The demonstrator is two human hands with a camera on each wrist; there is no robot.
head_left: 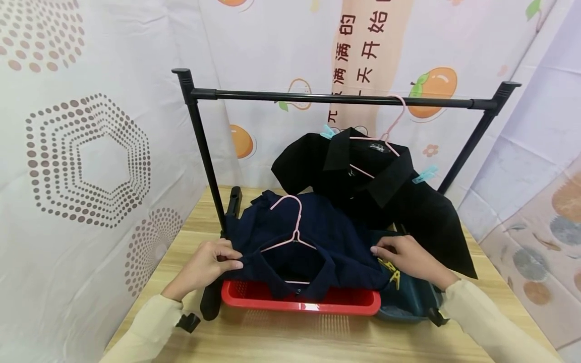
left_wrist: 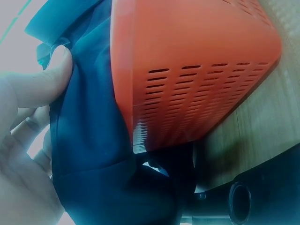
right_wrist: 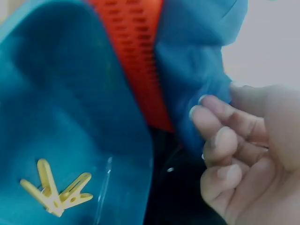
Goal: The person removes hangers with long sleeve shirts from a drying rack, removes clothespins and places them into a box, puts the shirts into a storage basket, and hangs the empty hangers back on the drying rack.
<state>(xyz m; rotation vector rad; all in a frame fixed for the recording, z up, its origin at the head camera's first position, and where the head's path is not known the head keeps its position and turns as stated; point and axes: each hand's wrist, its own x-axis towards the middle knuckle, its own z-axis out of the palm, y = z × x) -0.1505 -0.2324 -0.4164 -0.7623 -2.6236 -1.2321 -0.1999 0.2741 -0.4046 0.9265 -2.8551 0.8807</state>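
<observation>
A navy collared shirt (head_left: 290, 272) lies over a red basket (head_left: 299, 305), with a pink hanger (head_left: 297, 222) inside its neck and the hook pointing up and away. At the shirt's left shoulder my left hand (head_left: 211, 264) pinches the cloth, its thumb in front in the left wrist view. My right hand (head_left: 404, 257) pinches the edge of the cloth at the opposite side between thumb and fingertips. Below that hand, yellow clothespins (right_wrist: 56, 194) lie in a blue basin (right_wrist: 61, 108).
A black rack (head_left: 290, 97) stands behind the basket on the wooden table (head_left: 272, 343). From its bar a black shirt (head_left: 363, 176) hangs on another pink hanger (head_left: 394, 121), with light blue clothespins (head_left: 425, 174) at its shoulders. Printed curtains (head_left: 100, 161) surround the table.
</observation>
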